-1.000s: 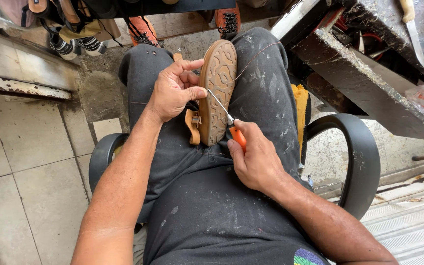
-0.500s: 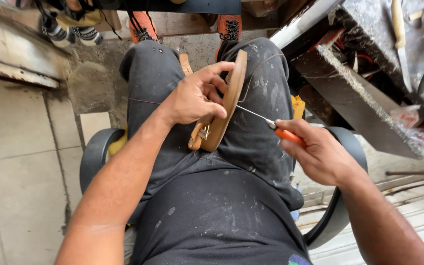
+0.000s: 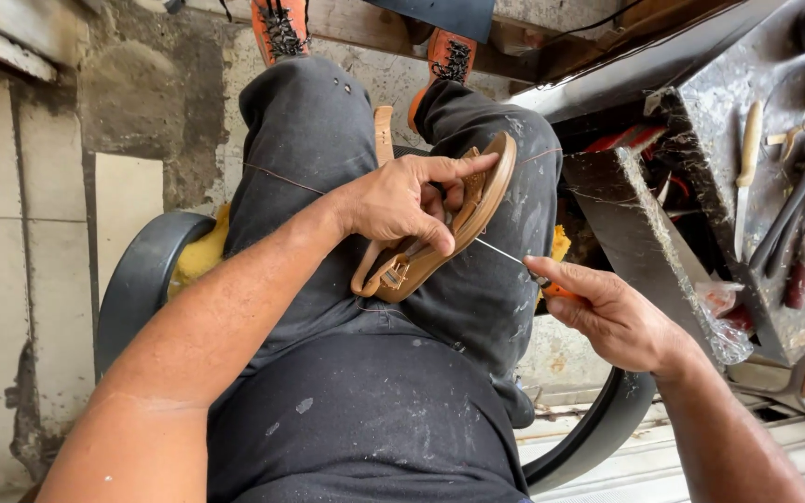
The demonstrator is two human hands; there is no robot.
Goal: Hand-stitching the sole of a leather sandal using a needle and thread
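Observation:
My left hand (image 3: 402,200) grips a tan leather sandal (image 3: 463,219) on edge above my lap, thumb along the sole's rim, fingers curled over the straps and buckle (image 3: 393,272). My right hand (image 3: 607,312) holds an orange-handled awl (image 3: 544,282) to the right of the sandal. Its thin metal needle (image 3: 500,251) touches the sole's edge. A thin thread (image 3: 281,177) runs leftward across my thigh from behind the left hand.
I sit in a black chair with curved armrests (image 3: 137,279) and yellow padding (image 3: 199,253). A worn grey workbench (image 3: 747,84) at right carries a knife (image 3: 747,158), a hammer and other tools. Orange shoes (image 3: 281,28) show at top; tiled floor lies left.
The sandal has turned from sole-up to on edge. My right hand drew the awl out to the right, away from the sole. The view has shifted left and closer.

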